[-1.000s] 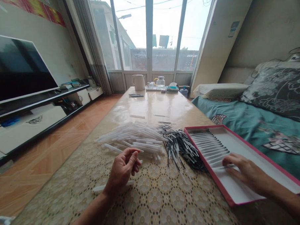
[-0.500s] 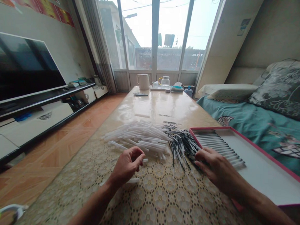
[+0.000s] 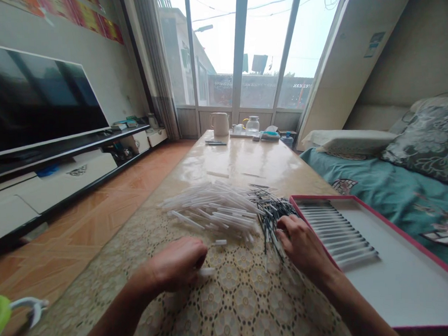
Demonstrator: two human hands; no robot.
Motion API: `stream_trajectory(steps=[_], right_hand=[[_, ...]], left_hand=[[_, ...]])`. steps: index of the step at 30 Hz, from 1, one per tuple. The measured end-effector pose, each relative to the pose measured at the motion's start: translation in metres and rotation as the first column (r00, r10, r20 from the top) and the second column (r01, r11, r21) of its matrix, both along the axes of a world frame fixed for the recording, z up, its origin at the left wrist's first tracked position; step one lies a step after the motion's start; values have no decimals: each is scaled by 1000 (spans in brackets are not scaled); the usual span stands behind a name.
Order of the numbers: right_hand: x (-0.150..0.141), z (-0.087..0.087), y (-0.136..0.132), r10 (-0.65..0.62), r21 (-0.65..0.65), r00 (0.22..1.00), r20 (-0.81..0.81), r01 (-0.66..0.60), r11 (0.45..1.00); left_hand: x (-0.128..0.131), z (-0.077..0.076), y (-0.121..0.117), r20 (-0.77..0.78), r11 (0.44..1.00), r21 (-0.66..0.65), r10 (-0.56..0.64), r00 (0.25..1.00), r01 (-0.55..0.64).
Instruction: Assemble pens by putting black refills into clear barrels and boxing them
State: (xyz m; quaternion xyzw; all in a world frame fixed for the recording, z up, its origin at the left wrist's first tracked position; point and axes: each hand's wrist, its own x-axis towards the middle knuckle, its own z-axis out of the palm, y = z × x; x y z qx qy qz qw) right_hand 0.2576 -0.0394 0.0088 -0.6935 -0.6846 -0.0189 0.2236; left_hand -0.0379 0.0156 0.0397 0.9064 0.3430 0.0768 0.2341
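Observation:
My left hand is low over the patterned tablecloth, its fingers curled down on a white pen barrel whose end pokes out past them. The fingertips themselves are mostly hidden. At the edge of a heap of thin dark pen refills, my right hand is closed with thumb and fingers pinched on refills; how many is unclear. Left of the refills lies a pile of translucent white barrels. One short white piece rests apart in front of it.
A shallow box with a red rim stands at the right, holding a row of filled barrels. Farther back are a kettle, a glass jug and a tissue pack. A sofa runs along the right.
My left hand has come down and nearer to me, onto the barrel lying by itself. My right hand has shifted slightly left over the refills. The view has turned a little left.

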Motion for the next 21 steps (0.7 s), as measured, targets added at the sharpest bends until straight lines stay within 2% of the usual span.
stream_trajectory(steps=[3, 6, 8, 13, 17, 21], right_hand=[[1, -6, -3, -2, 9, 1000, -8, 2, 1000], [-4, -11, -6, 1, 11, 1000, 23, -1, 1000], [-9, -14, -6, -5, 25, 999, 54, 4, 1000], [-16, -17, -1, -20, 15, 995, 93, 19, 1000], [-17, -19, 2, -14, 20, 996, 88, 12, 1000], [-14, -25, 2, -11, 51, 998, 56, 8, 999]], left_hand=[[11, -3, 0, 127, 999, 21, 43, 991, -46], [27, -7, -2, 327, 992, -13, 120, 937, -122], [37, -9, -6, 393, 991, -20, 127, 911, -130], [51, -16, -14, 397, 980, -60, 196, 897, -188], [53, -27, -12, 386, 965, -14, 248, 889, -263], [53, -34, -11, 424, 961, -25, 260, 868, -276]])
